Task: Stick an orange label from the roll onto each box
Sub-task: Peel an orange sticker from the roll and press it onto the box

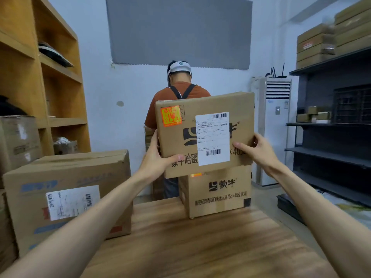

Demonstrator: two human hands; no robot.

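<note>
We held a cardboard box (204, 137) above the bench (190, 247), left grip (158, 159) clasping its left edge, right grip (259, 149) its right edge, orange label (171, 116) stuck on its upper left corner, second box (216, 193) just beneath.

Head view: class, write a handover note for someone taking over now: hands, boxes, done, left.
Left hand and right hand grip the brown cardboard box by its lower sides, above a second printed carton on the wooden table.
Done: held box bears an orange label.
Left: check the big taped carton on the left; label roll not in view.
</note>
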